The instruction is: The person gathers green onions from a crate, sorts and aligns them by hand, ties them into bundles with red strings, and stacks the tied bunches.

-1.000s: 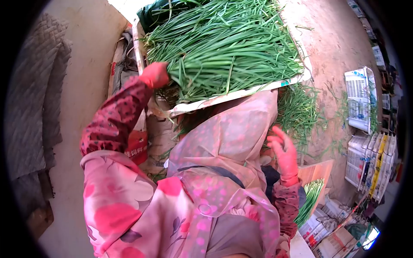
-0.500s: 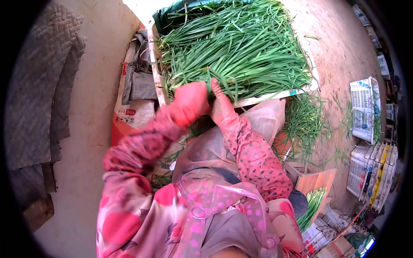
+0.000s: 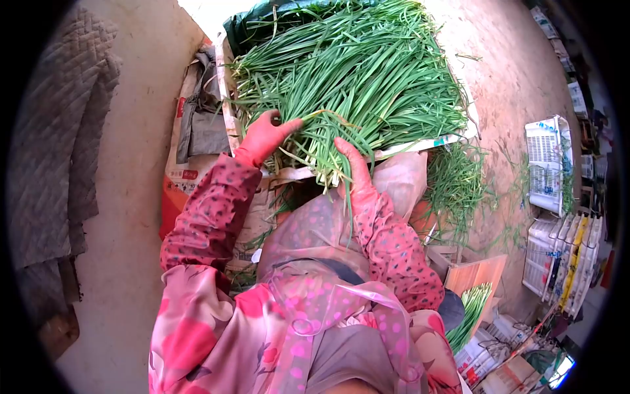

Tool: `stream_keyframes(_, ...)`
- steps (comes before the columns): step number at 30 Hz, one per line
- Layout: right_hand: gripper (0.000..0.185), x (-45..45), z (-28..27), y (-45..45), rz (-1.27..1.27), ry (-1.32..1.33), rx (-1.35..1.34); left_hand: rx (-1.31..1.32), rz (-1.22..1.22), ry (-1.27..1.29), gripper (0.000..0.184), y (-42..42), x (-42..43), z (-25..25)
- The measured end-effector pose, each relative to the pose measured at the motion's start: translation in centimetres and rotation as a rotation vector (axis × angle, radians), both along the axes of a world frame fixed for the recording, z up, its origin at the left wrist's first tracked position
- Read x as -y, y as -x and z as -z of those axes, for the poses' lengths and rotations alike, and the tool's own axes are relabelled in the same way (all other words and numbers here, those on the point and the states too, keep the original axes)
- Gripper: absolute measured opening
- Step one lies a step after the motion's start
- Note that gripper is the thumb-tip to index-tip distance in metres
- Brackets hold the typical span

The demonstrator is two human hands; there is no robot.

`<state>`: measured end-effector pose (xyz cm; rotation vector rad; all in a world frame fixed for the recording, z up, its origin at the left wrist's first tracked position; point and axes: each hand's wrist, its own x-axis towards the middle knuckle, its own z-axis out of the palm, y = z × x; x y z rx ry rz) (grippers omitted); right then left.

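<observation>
Long green garlic chives (image 3: pixel 367 72) fill a pale-rimmed crate (image 3: pixel 226 98) in front of me. My right hand (image 3: pixel 356 171), in a reddish glove, grips a bunch of chives (image 3: pixel 328 161) at the near rim, its pale cut ends towards me. The thumb lies along the bunch's right side, while the fingers beneath are mostly hidden. To the left, my gloved left hand (image 3: pixel 262 136) hovers over the crate's near left corner, thumb stretched out and apart from the curled fingers. A yellowish leaf (image 3: pixel 321 111) runs close to that thumb tip.
Loose chive scraps (image 3: pixel 459 184) lie right of the crate. A wooden board (image 3: pixel 482 279) with more chives (image 3: pixel 469 315) stands near my right side. White plastic baskets (image 3: pixel 546 164) stand further right. Sacks (image 3: pixel 190 164) lie left of the crate, and a grey woven mat (image 3: pixel 52 144) is at far left.
My left hand has moved left and slightly up, away from my right hand, and its thumb has spread out. The bunch with its pale ends now shows between the hands.
</observation>
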<state>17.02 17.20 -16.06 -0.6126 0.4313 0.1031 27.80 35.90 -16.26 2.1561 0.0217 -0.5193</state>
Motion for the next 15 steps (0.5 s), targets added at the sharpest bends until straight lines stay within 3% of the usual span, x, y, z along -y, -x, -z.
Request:
stream_keyframes(4,0.039,0.4,1.4,0.4,-0.025,-0.037,-0.059,-0.152,-0.012,0.127,0.091,-0.7,0.0,0.9)
stream_keyframes(7,0.041,0.6,0.2,0.2,-0.065,-0.095,-0.093,0.115,-0.013,-0.064,0.093,0.4,0.7,0.0)
stream_keyframes(11,0.041,1.1,0.8,0.2,-0.11,-0.184,-0.099,0.145,0.153,-0.092,0.101,0.9,1.4,0.2)
stream_keyframes(14,0.032,0.3,-2.2,-0.1,-0.148,0.04,-0.133,0.238,0.101,-0.107,0.1,0.8,2.2,2.0)
stream_keyframes(15,0.03,0.5,-0.4,-0.4,-0.227,-0.1,-0.135,0.242,0.124,-0.202,0.097,1.1,3.1,1.7)
